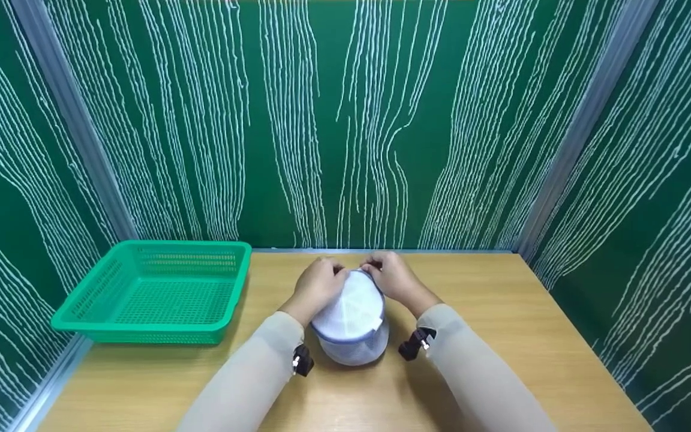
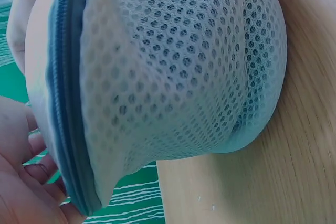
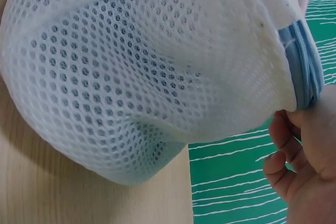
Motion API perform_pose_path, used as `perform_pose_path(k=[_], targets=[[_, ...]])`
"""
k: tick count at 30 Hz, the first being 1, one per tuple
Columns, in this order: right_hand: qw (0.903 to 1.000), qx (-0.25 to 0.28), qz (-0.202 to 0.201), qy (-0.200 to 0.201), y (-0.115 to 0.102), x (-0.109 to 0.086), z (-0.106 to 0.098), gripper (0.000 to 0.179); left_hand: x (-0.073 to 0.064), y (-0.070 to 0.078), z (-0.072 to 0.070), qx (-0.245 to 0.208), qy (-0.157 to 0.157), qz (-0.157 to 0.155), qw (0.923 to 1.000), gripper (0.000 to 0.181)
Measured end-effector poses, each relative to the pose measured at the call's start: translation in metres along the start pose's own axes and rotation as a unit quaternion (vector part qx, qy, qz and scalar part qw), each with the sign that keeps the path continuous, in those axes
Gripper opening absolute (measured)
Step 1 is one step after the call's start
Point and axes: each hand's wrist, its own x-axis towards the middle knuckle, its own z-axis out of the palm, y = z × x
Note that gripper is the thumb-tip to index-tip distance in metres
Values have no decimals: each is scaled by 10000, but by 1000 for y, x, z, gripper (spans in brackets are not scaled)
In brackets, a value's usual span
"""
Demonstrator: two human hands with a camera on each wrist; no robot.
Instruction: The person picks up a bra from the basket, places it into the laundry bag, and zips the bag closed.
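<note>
A white mesh laundry bag [image 1: 348,309] stands on the wooden table, its flat round end tilted toward the head camera. Along the rim of that end runs a blue-grey zipper [image 2: 65,87], with honeycomb mesh below it. My left hand [image 1: 315,285] grips the rim at the far left, its fingers partly behind the bag in the left wrist view. At the far right of the rim my right hand [image 1: 398,281] pinches the edge beside the blue zipper end [image 3: 302,66]. Both hands are close together; the fingertips are partly hidden in the head view.
A green plastic basket [image 1: 225,327] with slotted walls sits at the table's left. Green panels [image 1: 420,156] with white wavy lines enclose the back and sides, joined by grey metal posts [image 1: 579,126]. Bare wooden tabletop [image 1: 501,312] lies right of the bag.
</note>
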Motion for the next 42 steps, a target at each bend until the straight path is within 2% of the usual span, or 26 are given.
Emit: perform_pose_path(k=[4, 8, 15, 21, 24, 30, 39, 42], targets=[[9999, -11, -155, 43, 1, 1, 1, 11, 2, 0, 2, 119, -54, 111, 9999, 34], [9993, 6, -360, 41, 0, 1, 2, 9, 5, -2, 3, 84, -38, 87, 9999, 31], [9994, 59, -330, 28, 1, 1, 3, 10, 6, -5, 5, -75, 5, 18, 10000, 26], [9991, 66, -427, 12, 1, 2, 3, 11, 3, -5, 0, 77, 18, -120, 9999, 25], [9995, 69, -305, 6, 2, 1, 2, 12, 2, -6, -2, 116, 29, -282, 9995, 27], [9998, 174, 72, -37, 6, 1, 0, 12, -2, -12, -4, -108, 15, -630, 9980, 28], [9992, 139, 374, -79, 8, 0, -2, 12, -7, -23, -5, -529, 21, -911, 9944, 29], [9990, 112, 425, -69, 6, 0, -1, 12, -7, -23, -5, -562, 115, -992, 9934, 28]])
